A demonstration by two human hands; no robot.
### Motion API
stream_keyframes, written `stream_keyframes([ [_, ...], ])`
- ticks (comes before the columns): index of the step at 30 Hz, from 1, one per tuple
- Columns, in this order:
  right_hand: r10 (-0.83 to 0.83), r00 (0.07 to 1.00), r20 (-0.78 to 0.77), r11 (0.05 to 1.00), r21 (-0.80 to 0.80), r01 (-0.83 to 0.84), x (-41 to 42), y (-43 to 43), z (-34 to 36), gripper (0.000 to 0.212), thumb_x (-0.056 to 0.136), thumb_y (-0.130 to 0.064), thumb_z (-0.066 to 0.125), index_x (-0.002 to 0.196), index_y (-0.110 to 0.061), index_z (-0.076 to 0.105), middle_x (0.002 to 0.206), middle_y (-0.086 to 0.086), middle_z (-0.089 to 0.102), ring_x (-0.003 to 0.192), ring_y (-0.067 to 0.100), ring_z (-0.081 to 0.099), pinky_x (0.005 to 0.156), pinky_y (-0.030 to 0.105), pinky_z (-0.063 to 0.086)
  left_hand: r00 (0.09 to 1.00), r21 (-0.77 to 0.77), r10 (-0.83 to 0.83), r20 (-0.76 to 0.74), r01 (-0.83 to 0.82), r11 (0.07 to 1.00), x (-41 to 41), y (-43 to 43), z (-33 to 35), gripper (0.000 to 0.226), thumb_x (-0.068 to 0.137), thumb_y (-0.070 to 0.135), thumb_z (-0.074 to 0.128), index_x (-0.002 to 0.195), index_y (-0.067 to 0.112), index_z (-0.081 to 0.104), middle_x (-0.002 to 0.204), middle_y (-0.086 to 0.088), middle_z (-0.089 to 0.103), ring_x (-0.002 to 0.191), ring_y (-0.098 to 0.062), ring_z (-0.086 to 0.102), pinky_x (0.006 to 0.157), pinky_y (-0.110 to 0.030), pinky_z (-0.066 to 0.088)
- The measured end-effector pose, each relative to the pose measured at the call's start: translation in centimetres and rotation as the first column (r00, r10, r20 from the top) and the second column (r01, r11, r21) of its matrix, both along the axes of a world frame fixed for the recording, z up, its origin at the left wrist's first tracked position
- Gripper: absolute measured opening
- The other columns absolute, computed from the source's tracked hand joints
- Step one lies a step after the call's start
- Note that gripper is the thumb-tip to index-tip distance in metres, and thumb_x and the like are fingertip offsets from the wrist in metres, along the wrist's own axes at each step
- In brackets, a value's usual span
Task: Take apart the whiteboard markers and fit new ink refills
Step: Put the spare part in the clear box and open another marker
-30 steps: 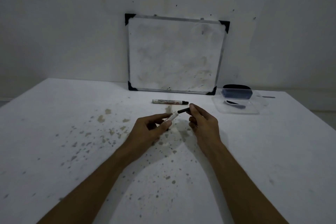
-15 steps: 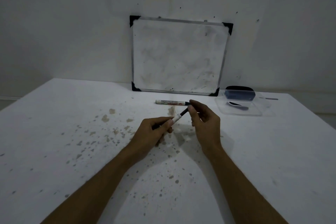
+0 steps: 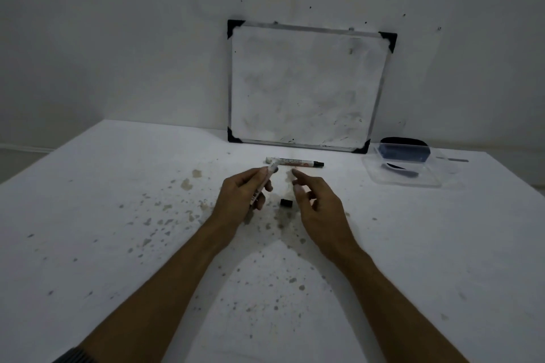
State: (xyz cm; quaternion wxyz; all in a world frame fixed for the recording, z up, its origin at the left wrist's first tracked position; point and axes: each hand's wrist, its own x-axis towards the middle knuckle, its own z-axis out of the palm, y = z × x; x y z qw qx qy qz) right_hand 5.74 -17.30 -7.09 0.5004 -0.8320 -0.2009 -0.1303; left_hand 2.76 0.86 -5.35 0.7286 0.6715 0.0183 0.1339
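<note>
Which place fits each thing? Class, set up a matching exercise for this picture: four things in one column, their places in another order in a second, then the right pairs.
Things
1. marker body
2. small black cap
3. second marker
4. whiteboard

Places
A. leaning against the wall
B. held in the left hand
C. lying on the table in front of the whiteboard
D. on the table between the two hands

Pairs: 1-B, 2-D, 3-C, 4-A
</note>
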Motion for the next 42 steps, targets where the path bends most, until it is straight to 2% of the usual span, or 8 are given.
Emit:
stream_keyframes([
  [3,0.009,1.000,0.003,0.980,-0.201,-0.009,0.1,0.1,-0.5,0.044,0.101,-0.041,0.058,0.143,-0.028,0.056,0.133,-0.007,0.057,0.092,0.001,0.059,0.083,0.012,0.047,0.997,0.022,0.076,-0.020,-0.075,0.997,0.0,0.9,-0.2,0.024,0.102,0.038,0.064,0.088,0.030,0.082,0.070,0.007,0.068,0.050,-0.011,0.051,0.040,-0.023,0.035],
  [7,0.026,0.998,0.049,0.952,-0.307,-0.010,-0.2,0.3,-0.8,0.035,0.097,-0.044,0.062,0.128,-0.029,0.069,0.121,-0.005,0.061,0.103,0.011,0.058,0.094,0.031,0.052,0.996,0.013,0.085,-0.014,-0.085,0.996,0.2,0.6,-0.4,0.021,0.103,0.033,0.064,0.099,0.027,0.083,0.076,0.005,0.069,0.050,-0.011,0.050,0.040,-0.022,0.035],
  [13,0.033,0.997,0.067,0.932,-0.364,-0.006,0.1,-0.4,-0.3,0.022,0.096,-0.034,0.068,0.114,-0.024,0.073,0.102,-0.005,0.065,0.084,0.007,0.057,0.081,0.022,0.050,0.998,0.209,0.041,0.044,-0.049,0.977,0.0,-0.5,-1.0,0.026,0.108,0.031,0.053,0.096,0.025,0.075,0.072,0.011,0.066,0.053,-0.012,0.051,0.046,-0.024,0.043],
  [20,0.043,0.975,-0.219,0.990,0.144,-0.011,1.1,-2.6,1.2,0.022,0.103,-0.029,0.058,0.121,-0.031,0.071,0.097,-0.008,0.075,0.080,0.006,0.071,0.068,0.018,0.056,0.991,0.190,-0.126,0.046,0.115,0.975,-0.6,-2.6,-1.6,0.017,0.100,0.037,0.067,0.116,0.034,0.073,0.076,0.008,0.068,0.052,-0.012,0.057,0.044,-0.026,0.046],
  [24,0.213,0.885,-0.414,0.866,0.500,0.026,1.3,-3.6,2.0,0.017,0.096,-0.025,0.069,0.109,-0.018,0.077,0.098,0.003,0.080,0.077,0.017,0.074,0.065,0.025,0.055,0.985,0.244,-0.159,0.062,0.140,0.960,-0.7,-2.8,-1.8,0.022,0.097,0.045,0.069,0.119,0.040,0.073,0.083,0.004,0.072,0.051,-0.012,0.058,0.045,-0.030,0.049],
  [27,0.332,0.831,-0.446,0.776,0.631,0.028,1.4,-3.9,2.1,0.023,0.094,-0.025,0.070,0.110,-0.011,0.078,0.107,0.010,0.079,0.078,0.021,0.075,0.068,0.028,0.056,0.986,0.269,-0.144,0.081,0.117,0.956,-0.7,-2.4,-1.8,0.024,0.095,0.049,0.070,0.118,0.044,0.074,0.085,0.002,0.074,0.048,-0.004,0.055,0.046,-0.021,0.048],
  [37,0.353,0.808,-0.472,0.790,0.613,0.014,1.0,-3.7,2.8,0.026,0.094,-0.023,0.070,0.114,-0.008,0.077,0.108,0.013,0.079,0.076,0.021,0.074,0.068,0.026,0.055,0.989,0.316,-0.128,0.068,0.101,0.944,-0.8,-2.1,-2.2,0.033,0.086,0.054,0.078,0.119,0.049,0.075,0.085,0.009,0.078,0.055,-0.008,0.058,0.055,-0.020,0.051],
  [42,0.209,0.920,-0.333,0.872,0.489,-0.021,0.6,-3.5,2.5,0.019,0.094,-0.025,0.072,0.111,-0.019,0.077,0.101,0.000,0.081,0.078,0.018,0.076,0.067,0.025,0.058,0.995,0.386,-0.083,0.058,0.055,0.921,-0.8,-2.2,-2.1,0.027,0.092,0.056,0.070,0.117,0.047,0.076,0.093,0.013,0.079,0.071,-0.012,0.074,0.062,-0.026,0.062],
])
